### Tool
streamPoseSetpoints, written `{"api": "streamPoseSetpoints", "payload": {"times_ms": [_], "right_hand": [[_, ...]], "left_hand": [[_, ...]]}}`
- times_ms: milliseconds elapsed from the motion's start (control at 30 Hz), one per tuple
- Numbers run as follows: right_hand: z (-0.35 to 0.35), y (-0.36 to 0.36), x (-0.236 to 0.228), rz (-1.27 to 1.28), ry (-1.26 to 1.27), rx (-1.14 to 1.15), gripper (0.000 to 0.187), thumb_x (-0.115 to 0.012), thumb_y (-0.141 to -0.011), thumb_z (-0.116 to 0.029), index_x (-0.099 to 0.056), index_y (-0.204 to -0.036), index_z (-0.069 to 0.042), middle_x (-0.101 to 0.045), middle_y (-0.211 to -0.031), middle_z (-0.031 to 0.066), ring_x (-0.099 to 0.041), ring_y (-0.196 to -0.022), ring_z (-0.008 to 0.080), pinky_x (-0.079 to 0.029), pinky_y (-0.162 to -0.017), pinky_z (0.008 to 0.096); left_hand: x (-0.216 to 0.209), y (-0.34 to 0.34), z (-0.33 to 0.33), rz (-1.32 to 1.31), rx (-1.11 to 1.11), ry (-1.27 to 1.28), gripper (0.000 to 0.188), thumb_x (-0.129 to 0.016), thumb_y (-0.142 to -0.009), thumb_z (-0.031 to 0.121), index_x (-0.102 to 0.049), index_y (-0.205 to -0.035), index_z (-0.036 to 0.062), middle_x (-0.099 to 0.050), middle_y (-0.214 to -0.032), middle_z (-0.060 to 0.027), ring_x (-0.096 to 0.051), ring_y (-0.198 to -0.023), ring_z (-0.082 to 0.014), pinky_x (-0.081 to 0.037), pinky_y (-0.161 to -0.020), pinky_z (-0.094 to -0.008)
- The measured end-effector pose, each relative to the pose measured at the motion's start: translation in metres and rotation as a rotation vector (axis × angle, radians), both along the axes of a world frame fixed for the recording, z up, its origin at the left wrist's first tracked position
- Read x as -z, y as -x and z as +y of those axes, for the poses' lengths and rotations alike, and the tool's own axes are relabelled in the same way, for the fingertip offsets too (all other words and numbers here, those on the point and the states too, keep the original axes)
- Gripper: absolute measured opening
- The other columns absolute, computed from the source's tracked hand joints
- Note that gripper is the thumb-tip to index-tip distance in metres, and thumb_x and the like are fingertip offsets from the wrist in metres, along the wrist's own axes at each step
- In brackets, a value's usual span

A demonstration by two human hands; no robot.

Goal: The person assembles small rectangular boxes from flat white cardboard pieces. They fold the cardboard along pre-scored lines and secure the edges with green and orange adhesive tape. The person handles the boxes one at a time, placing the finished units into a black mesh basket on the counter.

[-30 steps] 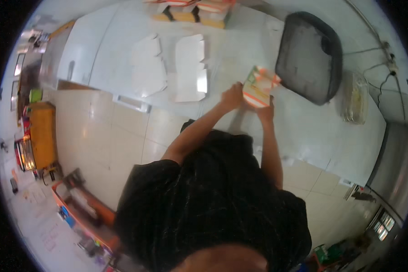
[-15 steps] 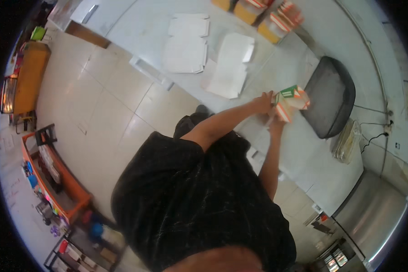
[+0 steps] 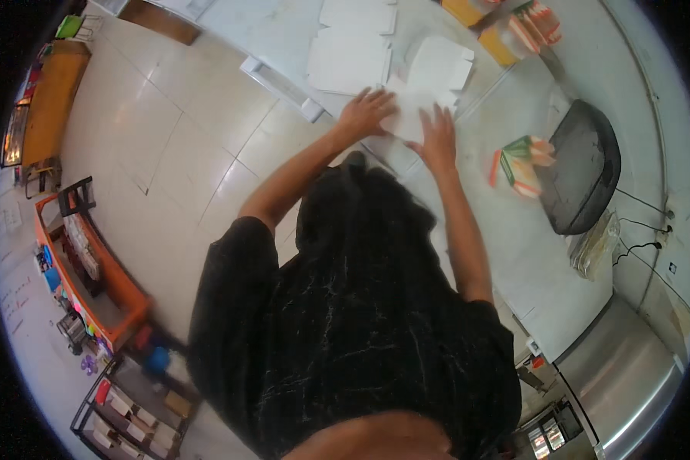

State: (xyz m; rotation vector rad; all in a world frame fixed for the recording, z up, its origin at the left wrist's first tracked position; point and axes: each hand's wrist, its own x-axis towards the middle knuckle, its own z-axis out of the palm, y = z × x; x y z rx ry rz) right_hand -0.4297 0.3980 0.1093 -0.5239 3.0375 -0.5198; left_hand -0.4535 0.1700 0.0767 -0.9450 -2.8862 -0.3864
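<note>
My left hand [image 3: 366, 113] is open, fingers spread, at the near edge of a flat white carton blank [image 3: 439, 65]. On the other side of that blank's near end, my right hand [image 3: 437, 138] is also open, its fingers touching or just over the cardboard. Neither hand grips anything. A second flat white blank [image 3: 350, 57] lies to the left, beyond my left hand. Over to the right, a folded carton [image 3: 523, 165] in white, orange and green rests on the table, slightly blurred.
A black chair back [image 3: 583, 167] stands against the white table [image 3: 506, 245] at the right. Beside it lies a plastic-wrapped bundle [image 3: 594, 245]. Orange-and-white cartons [image 3: 535, 27] sit in yellow boxes at the back. A steel appliance [image 3: 629, 376] is at the lower right.
Both hands have let go of the folded carton, now lying near the chair. They have moved left to the white blank and opened. The whole view has shifted somewhat.
</note>
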Motion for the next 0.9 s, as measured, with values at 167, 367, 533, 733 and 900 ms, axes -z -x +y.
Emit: {"api": "streamPoseSetpoints", "payload": {"times_ms": [167,367,533,733,900], "right_hand": [[0.01,0.03,0.019,-0.179,-0.022,-0.083,0.078,-0.083,-0.067,-0.035,-0.053,-0.134,-0.008,-0.038,-0.147,0.023,-0.034,-0.136,0.041,-0.031,-0.112,0.0446],[0.02,0.044,0.02,-0.308,0.077,-0.108,0.07,-0.085,-0.064,-0.031,-0.062,-0.127,-0.011,-0.038,-0.148,0.0227,-0.036,-0.136,0.0395,-0.034,-0.112,0.0431],[0.024,0.048,0.023,-0.315,0.075,-0.123,0.068,-0.084,-0.065,-0.035,-0.063,-0.126,-0.011,-0.04,-0.147,0.0218,-0.038,-0.135,0.0373,-0.034,-0.112,0.0415],[0.029,0.049,0.024,-0.264,0.054,-0.162,0.065,-0.083,-0.066,-0.04,-0.064,-0.123,-0.012,-0.041,-0.146,0.0207,-0.039,-0.134,0.0374,-0.036,-0.11,0.0417],[0.031,0.051,0.019,-0.275,0.069,-0.176,0.062,-0.08,-0.07,-0.039,-0.064,-0.122,-0.009,-0.043,-0.144,0.0219,-0.04,-0.133,0.0384,-0.036,-0.11,0.0429]], "left_hand": [[-0.009,0.03,0.0,-0.064,0.078,0.131,0.061,-0.076,-0.067,0.049,-0.064,-0.122,0.0259,-0.051,-0.141,0.0002,-0.048,-0.13,-0.0214,-0.031,-0.115,-0.0438],[-0.018,0.045,-0.007,-0.16,0.124,0.074,0.055,-0.079,-0.062,0.05,-0.07,-0.113,0.03,-0.057,-0.127,0.0021,-0.053,-0.12,-0.0205,-0.029,-0.116,-0.0429],[-0.019,0.054,-0.006,-0.229,0.142,0.088,0.058,-0.082,-0.06,0.047,-0.07,-0.114,0.0318,-0.056,-0.125,0.0014,-0.051,-0.121,-0.0215,-0.028,-0.116,-0.0457],[-0.025,0.059,-0.005,-0.291,0.153,0.086,0.055,-0.082,-0.063,0.045,-0.069,-0.116,0.0361,-0.054,-0.129,0.0,-0.048,-0.125,-0.0242,-0.025,-0.117,-0.049],[-0.025,0.059,-0.005,-0.273,0.151,0.099,0.052,-0.08,-0.066,0.049,-0.069,-0.115,0.0353,-0.053,-0.129,-0.0001,-0.048,-0.124,-0.0242,-0.024,-0.117,-0.05]]}}
